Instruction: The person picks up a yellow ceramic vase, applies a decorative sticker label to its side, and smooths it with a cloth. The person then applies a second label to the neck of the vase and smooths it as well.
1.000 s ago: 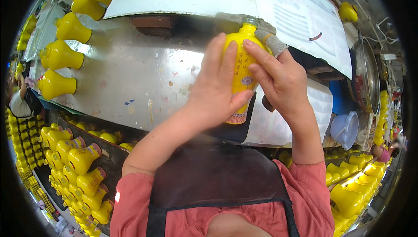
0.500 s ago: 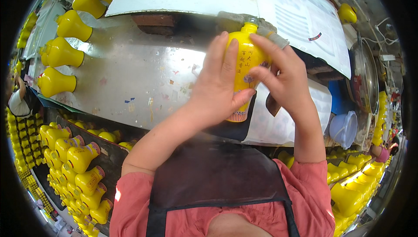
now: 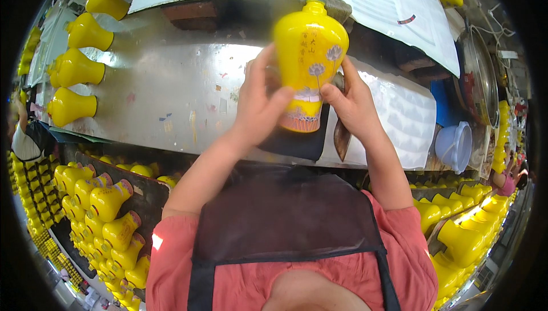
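A glossy yellow bottle (image 3: 310, 37) with purple lotus flowers, a column of dark characters and a patterned band at its base lies between my hands, its neck pointing away from me. The neck end rests at a grey cloth-wrapped support (image 3: 338, 9). My left hand (image 3: 260, 97) is against its left side, thumb across the lower part. My right hand (image 3: 353, 97) grips the lower right side, thumb on the front. Both hands' far fingers are partly hidden. A brown pointed flat piece (image 3: 341, 139) shows below my right hand; I cannot tell whether that hand holds it.
Plain yellow bottles (image 3: 90, 31) stand along the left of the metal table (image 3: 171, 94). White printed sheets (image 3: 394, 8) lie at the far right, with a black cloth (image 3: 305, 146) near me. A pale blue bucket (image 3: 454, 146) is at right. Stacked decorated bottles (image 3: 108, 199) flank me.
My hands have slid from the bottle's upper front down to its lower sides, uncovering the lotus flowers. The brown piece shows farther out. The whole view has shifted slightly.
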A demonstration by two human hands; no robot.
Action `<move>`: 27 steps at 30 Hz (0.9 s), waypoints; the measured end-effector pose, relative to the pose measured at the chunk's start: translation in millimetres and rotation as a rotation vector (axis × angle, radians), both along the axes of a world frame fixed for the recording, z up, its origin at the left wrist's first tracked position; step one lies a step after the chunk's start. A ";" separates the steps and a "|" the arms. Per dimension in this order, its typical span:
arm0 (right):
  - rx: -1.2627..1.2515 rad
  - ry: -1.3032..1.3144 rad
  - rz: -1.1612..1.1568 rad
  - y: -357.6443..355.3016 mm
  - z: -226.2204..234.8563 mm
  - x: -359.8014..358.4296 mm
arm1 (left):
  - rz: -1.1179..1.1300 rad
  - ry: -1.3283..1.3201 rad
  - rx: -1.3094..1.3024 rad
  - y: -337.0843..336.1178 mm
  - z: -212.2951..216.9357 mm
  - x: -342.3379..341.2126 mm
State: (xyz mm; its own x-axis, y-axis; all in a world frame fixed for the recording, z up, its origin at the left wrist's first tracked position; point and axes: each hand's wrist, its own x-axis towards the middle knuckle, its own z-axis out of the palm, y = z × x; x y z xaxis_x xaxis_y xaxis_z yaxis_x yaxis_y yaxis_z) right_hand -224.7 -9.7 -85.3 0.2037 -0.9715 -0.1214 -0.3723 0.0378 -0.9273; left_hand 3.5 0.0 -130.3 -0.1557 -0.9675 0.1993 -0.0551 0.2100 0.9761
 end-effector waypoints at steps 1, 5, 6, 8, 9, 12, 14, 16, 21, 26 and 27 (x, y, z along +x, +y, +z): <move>0.008 -0.008 -0.008 -1.0 1.3 -0.1 | 0.019 -0.026 -0.002 1.7 -1.4 -0.2; 0.196 0.031 0.010 -1.8 14.4 -5.9 | -0.055 0.264 0.115 0.6 -1.0 2.6; 0.179 0.008 0.002 0.0 15.0 -3.2 | -0.081 0.312 0.101 0.4 -0.1 1.9; 0.058 0.011 -0.015 3.6 14.1 2.5 | -0.033 0.304 0.125 1.3 1.7 -2.9; 0.027 0.005 -0.022 5.0 12.2 6.2 | -0.014 0.299 0.128 1.9 2.6 -6.1; -0.038 -0.015 -0.030 4.9 6.7 12.0 | 0.023 0.206 0.139 0.7 4.9 -11.0; -0.030 -0.018 -0.026 3.2 5.0 11.0 | 0.022 0.221 0.131 -0.1 6.0 -11.7; 0.016 -0.059 -0.012 1.8 5.2 7.2 | 0.021 0.240 0.134 -0.4 6.9 -11.4; 0.002 -0.056 -0.017 2.7 0.9 4.0 | 0.037 0.220 0.099 -0.3 10.0 -12.2; -0.052 -0.117 -0.011 1.5 -9.3 6.3 | 0.048 0.161 0.115 -0.6 15.0 -12.2; -0.055 -0.108 0.002 1.4 -10.1 6.3 | 0.050 0.166 0.127 -0.6 15.7 -12.0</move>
